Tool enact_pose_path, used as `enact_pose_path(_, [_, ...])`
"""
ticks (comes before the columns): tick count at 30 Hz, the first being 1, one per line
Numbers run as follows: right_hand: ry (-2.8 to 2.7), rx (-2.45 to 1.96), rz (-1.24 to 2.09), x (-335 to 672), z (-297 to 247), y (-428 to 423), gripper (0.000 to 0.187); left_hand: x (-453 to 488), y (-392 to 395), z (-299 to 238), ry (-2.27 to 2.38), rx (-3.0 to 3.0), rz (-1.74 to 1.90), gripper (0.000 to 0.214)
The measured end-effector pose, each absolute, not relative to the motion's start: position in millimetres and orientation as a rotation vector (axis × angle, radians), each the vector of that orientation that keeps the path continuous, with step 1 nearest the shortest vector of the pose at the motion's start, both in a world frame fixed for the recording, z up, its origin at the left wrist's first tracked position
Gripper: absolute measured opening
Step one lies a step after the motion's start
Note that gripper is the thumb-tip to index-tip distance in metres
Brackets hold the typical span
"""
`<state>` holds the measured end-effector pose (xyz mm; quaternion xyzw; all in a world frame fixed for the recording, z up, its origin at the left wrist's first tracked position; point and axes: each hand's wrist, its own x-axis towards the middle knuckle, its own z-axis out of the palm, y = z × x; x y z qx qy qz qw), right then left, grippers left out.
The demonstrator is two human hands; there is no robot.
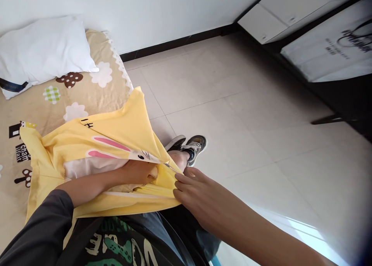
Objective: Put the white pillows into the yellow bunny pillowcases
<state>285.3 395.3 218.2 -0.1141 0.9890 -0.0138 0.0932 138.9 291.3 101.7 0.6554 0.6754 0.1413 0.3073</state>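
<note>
Across my lap and the bed edge lies a yellow pillowcase (136, 122) printed with a white rabbit with pink ears. Its mouth gapes toward me, with a zip along the rim. My right hand (188, 186) pinches the rim at the right corner of the opening and holds it taut. Reaching into the opening from the left, my left hand (142, 173) has its fingers curled. Whatever those fingers hold, if anything, is hidden. Pale fabric (93, 167) shows in the opening beside my left wrist.
A white pillow (46, 49) rests at the far end of the bed (72, 91), which has a beige patterned sheet. Tiled floor (232, 114) lies to the right. White drawers (267, 21) and a white paper bag (328, 52) stand at the upper right. My shoes (196, 145) show below.
</note>
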Motion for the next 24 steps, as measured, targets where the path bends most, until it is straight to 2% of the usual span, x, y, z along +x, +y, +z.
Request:
enact_pose_path(4, [2.934, -0.317, -0.031, 285, 209, 399, 0.019, 134, 278, 95, 1.75, 1.672, 0.541, 0.054])
enact_pose_path(7, [2.957, -0.287, 0.078, 288, 198, 399, 0.013, 133, 272, 86, 1.692, 1.565, 0.719, 0.05])
enact_pose_path(12, [2.849, -0.195, 0.213, 298, 175, 399, 0.021, 135, 266, 71, 1.752, 1.367, 0.923, 0.041])
enact_pose_path(17, [2.812, -0.163, 0.144, 300, 173, 397, 0.032, 135, 267, 65, 1.891, 1.292, 0.955, 0.047])
enact_pose_path(20, [2.858, -0.172, 0.074, 293, 183, 398, 0.032, 137, 270, 72, 1.87, 1.496, 0.927, 0.045])
enact_pose_path(24, [2.883, -0.211, 0.024, 291, 196, 403, 0.029, 156, 283, 78, 1.661, 2.074, 0.706, 0.033])
